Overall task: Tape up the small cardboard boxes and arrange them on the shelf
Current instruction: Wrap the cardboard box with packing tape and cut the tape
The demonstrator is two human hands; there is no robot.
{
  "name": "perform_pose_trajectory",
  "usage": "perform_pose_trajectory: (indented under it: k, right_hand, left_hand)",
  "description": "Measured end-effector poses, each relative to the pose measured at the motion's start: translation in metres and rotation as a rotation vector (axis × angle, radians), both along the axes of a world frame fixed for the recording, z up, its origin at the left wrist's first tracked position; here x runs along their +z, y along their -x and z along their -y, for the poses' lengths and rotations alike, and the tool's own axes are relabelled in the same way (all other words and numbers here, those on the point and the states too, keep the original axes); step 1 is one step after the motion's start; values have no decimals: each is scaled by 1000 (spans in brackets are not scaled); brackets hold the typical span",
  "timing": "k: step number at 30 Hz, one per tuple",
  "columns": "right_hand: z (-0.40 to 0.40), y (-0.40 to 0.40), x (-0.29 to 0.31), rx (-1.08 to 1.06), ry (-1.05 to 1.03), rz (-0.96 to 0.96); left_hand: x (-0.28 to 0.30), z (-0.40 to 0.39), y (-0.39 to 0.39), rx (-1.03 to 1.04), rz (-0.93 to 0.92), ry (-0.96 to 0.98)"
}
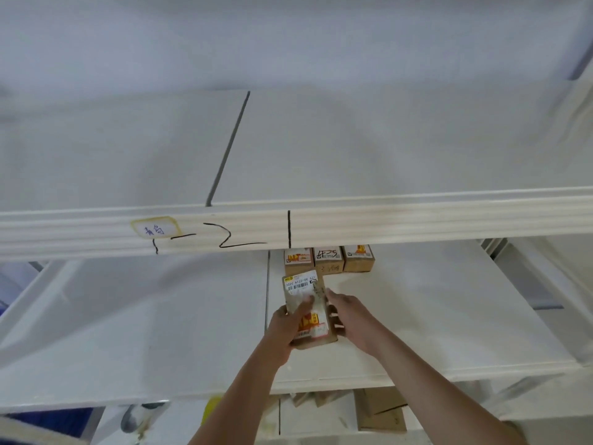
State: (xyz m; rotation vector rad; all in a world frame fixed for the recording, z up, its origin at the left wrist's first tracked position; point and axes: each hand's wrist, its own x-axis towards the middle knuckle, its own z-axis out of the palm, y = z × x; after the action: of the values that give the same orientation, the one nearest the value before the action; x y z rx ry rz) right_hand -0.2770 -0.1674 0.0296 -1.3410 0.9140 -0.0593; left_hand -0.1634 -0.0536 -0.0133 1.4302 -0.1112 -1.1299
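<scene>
Your left hand (285, 329) grips the box (306, 308) from its left side, thumb across the top; your right hand (348, 319) has fingers curled against its right edge; you hold it just above the middle shelf (417, 316); three boxes (329, 259) stand in a row at the back, beyond it (partly hidden by the upper shelf's front rail (385, 220), which bears a handwritten label (154, 229)); more cardboard (380, 412) lies below.
</scene>
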Motion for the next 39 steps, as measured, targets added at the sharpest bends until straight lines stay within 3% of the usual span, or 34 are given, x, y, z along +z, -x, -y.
perform_pose_trajectory:
  k: [4, 10, 15, 23, 30, 33, 39]
  right_hand:
    - [-12, 2, -3, 4, 115, -8]
    - [-23, 7, -1, -47, 152, 167]
    - [-39, 10, -9, -121, 166, 232]
    - [-62, 10, 2, -179, 212, 230]
    - [-91, 4, 11, -208, 168, 218]
    - [-113, -3, 16, -253, 125, 188]
    - [-167, -23, 15, -254, 358, 121]
  left_hand:
    - [13, 1, 23, 31, 122, -8]
    - [30, -14, 29, 48, 186, 17]
    - [41, -13, 47, 105, 400, -34]
    - [48, -29, 53, 136, 397, -12]
    - [59, -56, 35, 76, 239, -55]
    - [61, -76, 30, 104, 289, -56]
    - [52, -128, 16, 144, 427, -41]
